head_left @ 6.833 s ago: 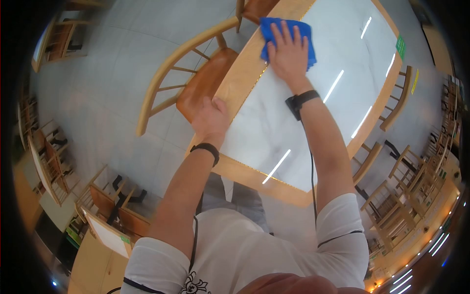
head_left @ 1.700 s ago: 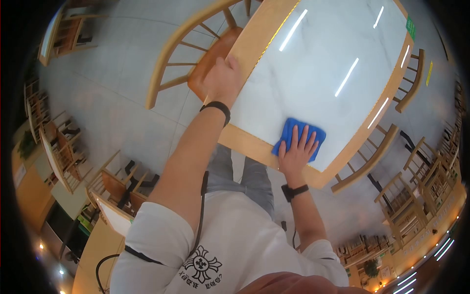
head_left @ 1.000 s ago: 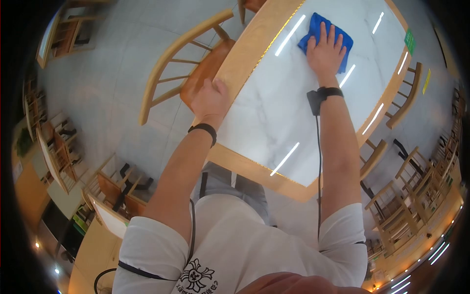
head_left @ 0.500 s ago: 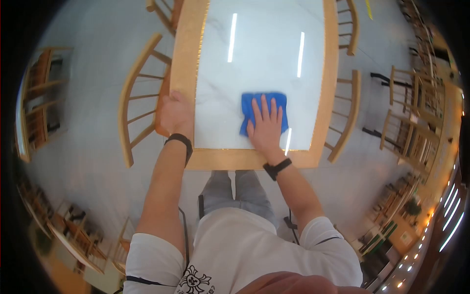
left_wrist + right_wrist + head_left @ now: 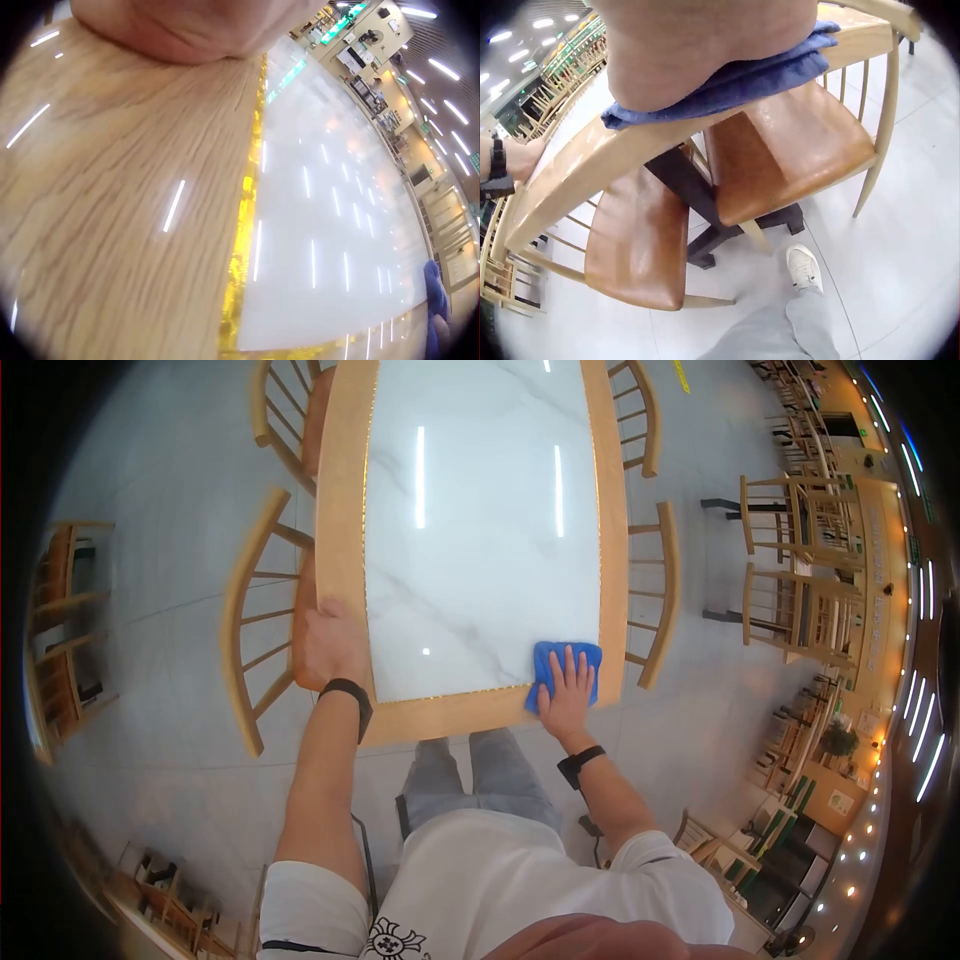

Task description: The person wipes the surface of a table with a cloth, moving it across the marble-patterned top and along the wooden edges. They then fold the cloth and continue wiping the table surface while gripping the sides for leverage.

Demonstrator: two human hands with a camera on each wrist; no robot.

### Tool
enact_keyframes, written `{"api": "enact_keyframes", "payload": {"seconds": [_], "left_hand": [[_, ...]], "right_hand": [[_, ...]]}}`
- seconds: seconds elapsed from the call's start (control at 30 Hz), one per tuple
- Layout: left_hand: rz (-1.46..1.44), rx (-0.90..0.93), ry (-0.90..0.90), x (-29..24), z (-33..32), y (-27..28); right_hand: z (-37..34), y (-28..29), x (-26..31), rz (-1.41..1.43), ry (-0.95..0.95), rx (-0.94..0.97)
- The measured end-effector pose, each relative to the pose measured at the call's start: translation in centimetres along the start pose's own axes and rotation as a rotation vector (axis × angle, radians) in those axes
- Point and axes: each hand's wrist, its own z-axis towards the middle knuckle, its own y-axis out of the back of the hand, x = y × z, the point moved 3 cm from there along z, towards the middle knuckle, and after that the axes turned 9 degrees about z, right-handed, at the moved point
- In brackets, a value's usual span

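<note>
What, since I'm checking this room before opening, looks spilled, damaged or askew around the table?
Nothing stands out. The tabletop shows no visible spill or crack; its bright bars look like reflections, its gray veins like marbling. The blue cloth lies under the right hand.

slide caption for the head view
Right hand on folded blue cloth at the near right corner of a white, wood-edged tabletop; left hand gripping its edge.

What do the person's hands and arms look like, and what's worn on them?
The left hand and right hand are ungloved, with five fingers each. A black band circles the left wrist and another the right wrist. The forearms are uncovered below short white sleeves. A black cable shows beside the left arm.
</note>
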Motion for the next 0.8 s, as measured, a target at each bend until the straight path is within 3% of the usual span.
{"api": "enact_keyframes", "payload": {"seconds": [0.33, 0.57, 0.8], "left_hand": [[0.050, 0.043, 0.038, -0.4, -0.1, 0.8], [-0.031, -0.105, 0.006, -0.5, -0.2, 0.3], [0.075, 0.032, 0.123, 0.4, 0.2, -0.9]], "right_hand": [[16.8, 2.3, -3.3, -0.060, 0.134, -0.059], [31.4, 3.6, -6.9, -0.127, 0.135, -0.122], [46.4, 3.7, -10.3, -0.144, 0.021, -0.204]]}}
